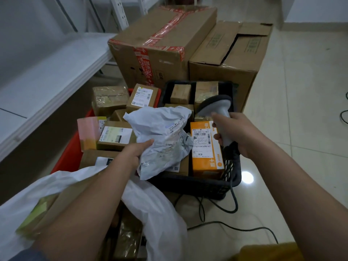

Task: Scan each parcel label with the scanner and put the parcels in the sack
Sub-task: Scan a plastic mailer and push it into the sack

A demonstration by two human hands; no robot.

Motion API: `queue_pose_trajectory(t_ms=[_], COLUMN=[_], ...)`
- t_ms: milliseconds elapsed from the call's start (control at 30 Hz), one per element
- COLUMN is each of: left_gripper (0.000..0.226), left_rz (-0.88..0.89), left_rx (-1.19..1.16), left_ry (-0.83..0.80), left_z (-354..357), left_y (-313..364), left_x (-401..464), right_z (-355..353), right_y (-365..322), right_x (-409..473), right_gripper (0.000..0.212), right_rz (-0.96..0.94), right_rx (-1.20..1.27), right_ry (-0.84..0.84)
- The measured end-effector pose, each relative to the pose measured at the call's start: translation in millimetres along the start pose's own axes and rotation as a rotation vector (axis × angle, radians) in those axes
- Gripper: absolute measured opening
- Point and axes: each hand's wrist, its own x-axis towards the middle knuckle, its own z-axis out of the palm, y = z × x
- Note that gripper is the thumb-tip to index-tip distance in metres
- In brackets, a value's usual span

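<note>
My left hand (pixel 134 150) grips the lower left edge of a crumpled grey plastic mailer parcel (pixel 163 138), held up over the crates with its label side facing me. My right hand (pixel 237 134) holds a grey handheld scanner (pixel 218 110) by its handle; the scanner head sits just right of the mailer's top. A white sack (pixel 156 210) lies open at the bottom left under my left forearm, with cardboard parcels (pixel 126 240) inside it. An orange box (pixel 206 147) with a white label stands in the black crate (pixel 207 187).
A red crate (pixel 69 157) on the left holds several labelled cardboard parcels. Two big cardboard cartons (pixel 163 44) stand behind the crates. A white shelf (pixel 47 81) runs along the left. The scanner's cable (pixel 233 202) trails over the tiled floor on the right.
</note>
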Motion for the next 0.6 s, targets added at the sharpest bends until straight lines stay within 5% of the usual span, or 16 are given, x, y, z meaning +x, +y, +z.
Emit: queue_pose_trajectory(t_ms=[133,233,400,600], left_gripper=[0.015,0.022,0.020,0.033], left_rz=[-0.020,0.190,0.492,0.566], left_rx=[-0.003,-0.087,-0.101,-0.174], left_ry=[0.001,0.161,0.191,0.228], left_z=[3.4,-0.9,1.3,4.7], left_y=[-6.5,-8.5,-7.7,-4.0], left_x=[4.4,6.0,-13.9,-35.5], right_z=[1.8,0.3,0.2,-0.1], right_y=[-8.8,-12.7,-16.5,-27.2], right_x=[-2.4,-7.6,-23.5,-51.4], right_gripper=[0.042,0.043,0.043,0.037], right_rz=[0.063,0.056,-0.091,-0.247], right_rx=[-0.009,-0.032,-0.115,-0.097], right_ry=[-0.050,-0.081,-0.088,-0.061])
